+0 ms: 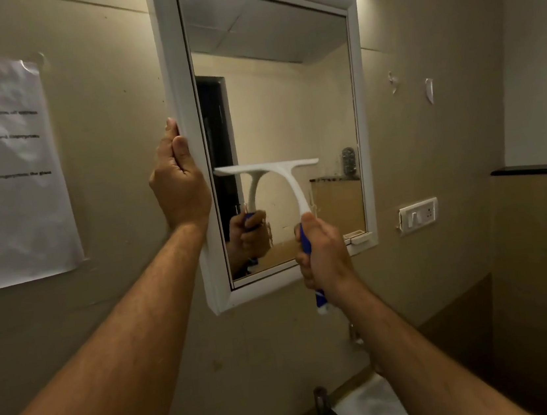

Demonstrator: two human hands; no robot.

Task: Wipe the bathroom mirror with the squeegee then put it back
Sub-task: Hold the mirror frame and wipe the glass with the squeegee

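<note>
Here, squeegee (282,178) on mirror (286,102); notice (2,171) unreadable.

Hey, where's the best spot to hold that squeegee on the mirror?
Grip the squeegee by its blue handle, coming from below, as the right hand does. The handle hangs beneath the blade, which lies level against the mirror glass.

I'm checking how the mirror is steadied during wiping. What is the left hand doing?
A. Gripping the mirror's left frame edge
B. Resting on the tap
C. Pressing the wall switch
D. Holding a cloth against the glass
A: the left hand curls round the left edge of the mirror frame, while the right hand holds the squeegee against the glass.
</note>
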